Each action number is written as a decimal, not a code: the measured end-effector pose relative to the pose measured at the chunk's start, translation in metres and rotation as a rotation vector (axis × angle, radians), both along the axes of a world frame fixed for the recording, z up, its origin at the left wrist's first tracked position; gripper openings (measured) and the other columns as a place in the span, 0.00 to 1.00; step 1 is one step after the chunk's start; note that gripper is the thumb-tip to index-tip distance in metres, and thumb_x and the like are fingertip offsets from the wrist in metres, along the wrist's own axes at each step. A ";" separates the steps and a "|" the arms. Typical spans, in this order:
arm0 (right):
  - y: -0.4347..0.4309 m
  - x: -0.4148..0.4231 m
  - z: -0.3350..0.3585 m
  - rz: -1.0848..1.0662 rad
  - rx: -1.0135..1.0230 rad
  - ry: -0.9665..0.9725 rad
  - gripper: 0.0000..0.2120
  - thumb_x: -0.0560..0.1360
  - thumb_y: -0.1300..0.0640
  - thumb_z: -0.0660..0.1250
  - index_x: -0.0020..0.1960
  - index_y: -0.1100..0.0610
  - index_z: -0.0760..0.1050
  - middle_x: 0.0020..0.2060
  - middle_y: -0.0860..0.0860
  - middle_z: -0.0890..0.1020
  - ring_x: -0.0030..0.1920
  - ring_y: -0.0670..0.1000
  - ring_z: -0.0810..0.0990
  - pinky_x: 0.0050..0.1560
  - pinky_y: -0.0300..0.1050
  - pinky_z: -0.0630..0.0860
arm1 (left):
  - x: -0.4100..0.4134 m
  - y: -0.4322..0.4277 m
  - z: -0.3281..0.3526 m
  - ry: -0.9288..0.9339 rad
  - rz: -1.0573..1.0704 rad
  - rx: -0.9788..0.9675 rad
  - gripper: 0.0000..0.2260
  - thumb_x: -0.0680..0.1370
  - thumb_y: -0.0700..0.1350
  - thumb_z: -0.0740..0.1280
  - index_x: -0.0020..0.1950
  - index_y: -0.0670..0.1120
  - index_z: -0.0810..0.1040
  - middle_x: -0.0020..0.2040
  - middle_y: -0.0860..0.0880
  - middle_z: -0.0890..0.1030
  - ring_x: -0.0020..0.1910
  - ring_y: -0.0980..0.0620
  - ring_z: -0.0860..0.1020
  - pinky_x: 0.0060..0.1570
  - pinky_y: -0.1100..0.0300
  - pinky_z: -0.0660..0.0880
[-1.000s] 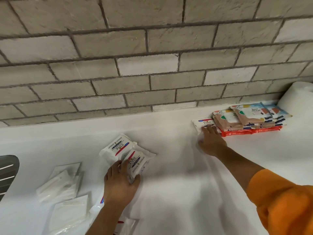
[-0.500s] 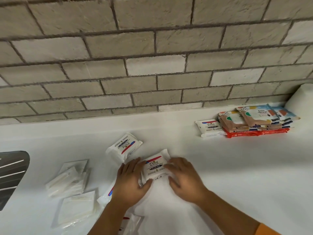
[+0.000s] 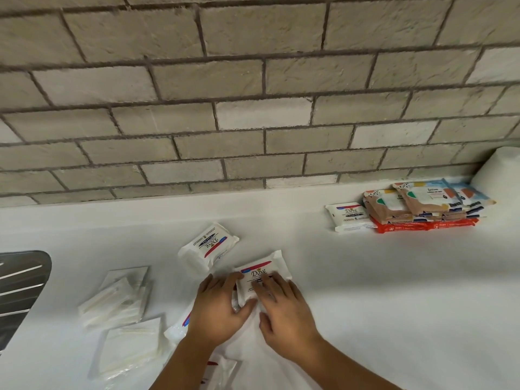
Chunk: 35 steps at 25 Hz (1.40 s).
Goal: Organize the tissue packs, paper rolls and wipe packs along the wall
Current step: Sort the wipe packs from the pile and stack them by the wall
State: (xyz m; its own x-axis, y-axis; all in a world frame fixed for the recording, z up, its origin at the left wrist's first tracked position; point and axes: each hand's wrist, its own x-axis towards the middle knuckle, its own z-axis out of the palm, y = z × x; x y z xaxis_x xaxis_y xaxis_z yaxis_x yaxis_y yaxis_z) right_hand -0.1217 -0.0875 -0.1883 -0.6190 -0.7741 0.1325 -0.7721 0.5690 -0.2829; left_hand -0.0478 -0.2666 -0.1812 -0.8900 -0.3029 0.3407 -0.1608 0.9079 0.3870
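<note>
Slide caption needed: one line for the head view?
Left hand holds a Dove pack, right hand rests on it; stacked packs line the brick wall.

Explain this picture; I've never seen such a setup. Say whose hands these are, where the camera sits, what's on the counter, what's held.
No machine here: a person works bare-handed, filmed by a camera on their head looking down. The left hand and right hand are on one Dove pack: the left grips its edge, the right's fingers rest on top. On the counter lie a second Dove pack, clear-wrapped tissue packs, and by the wall a third Dove pack, a colourful stack and a paper roll.
</note>
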 end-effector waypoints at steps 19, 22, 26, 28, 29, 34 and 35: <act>-0.028 -0.120 0.039 0.170 0.258 -0.178 0.44 0.66 0.39 0.76 0.77 0.43 0.60 0.68 0.48 0.72 0.70 0.53 0.68 0.68 0.55 0.67 | 0.034 -0.009 0.031 -0.562 0.427 0.187 0.43 0.60 0.66 0.69 0.69 0.47 0.64 0.51 0.50 0.72 0.56 0.46 0.76 0.53 0.52 0.78; -0.016 -0.147 0.046 0.070 0.193 -0.133 0.40 0.66 0.38 0.76 0.72 0.45 0.63 0.66 0.47 0.74 0.68 0.53 0.71 0.66 0.54 0.68 | 0.033 -0.008 0.033 -0.430 0.449 0.239 0.37 0.62 0.64 0.75 0.63 0.45 0.70 0.46 0.51 0.71 0.51 0.46 0.76 0.45 0.55 0.72; 0.004 -0.194 0.054 -0.045 0.194 -0.057 0.35 0.67 0.37 0.75 0.66 0.46 0.64 0.63 0.47 0.75 0.64 0.53 0.72 0.64 0.56 0.68 | 0.029 -0.005 0.038 -0.203 0.395 0.469 0.32 0.62 0.65 0.74 0.59 0.48 0.74 0.43 0.54 0.76 0.45 0.51 0.75 0.45 0.55 0.72; 0.013 -0.214 0.055 -0.072 0.219 -0.037 0.34 0.68 0.37 0.74 0.67 0.46 0.64 0.64 0.48 0.74 0.64 0.53 0.72 0.65 0.58 0.69 | 0.026 0.000 0.044 -0.099 0.378 0.600 0.28 0.63 0.64 0.76 0.58 0.54 0.75 0.45 0.56 0.79 0.47 0.54 0.78 0.45 0.57 0.74; 0.015 -0.222 0.055 -0.074 0.233 -0.038 0.35 0.68 0.38 0.74 0.69 0.47 0.64 0.66 0.48 0.74 0.65 0.53 0.71 0.66 0.58 0.69 | 0.024 0.002 0.047 -0.063 0.376 0.650 0.24 0.66 0.61 0.78 0.58 0.57 0.75 0.46 0.56 0.80 0.48 0.56 0.79 0.43 0.61 0.75; 0.015 -0.241 0.053 -0.045 0.310 -0.006 0.34 0.71 0.38 0.73 0.71 0.48 0.63 0.69 0.49 0.71 0.68 0.53 0.69 0.67 0.57 0.69 | 0.020 0.007 0.056 0.002 0.385 0.875 0.17 0.72 0.51 0.78 0.52 0.65 0.74 0.47 0.57 0.84 0.48 0.62 0.82 0.44 0.67 0.74; 0.014 -0.244 0.052 -0.046 0.327 -0.006 0.34 0.71 0.38 0.73 0.71 0.47 0.63 0.69 0.49 0.71 0.68 0.53 0.69 0.67 0.58 0.69 | 0.020 0.008 0.056 0.004 0.379 0.895 0.17 0.72 0.52 0.78 0.53 0.64 0.74 0.46 0.58 0.85 0.47 0.63 0.82 0.45 0.66 0.75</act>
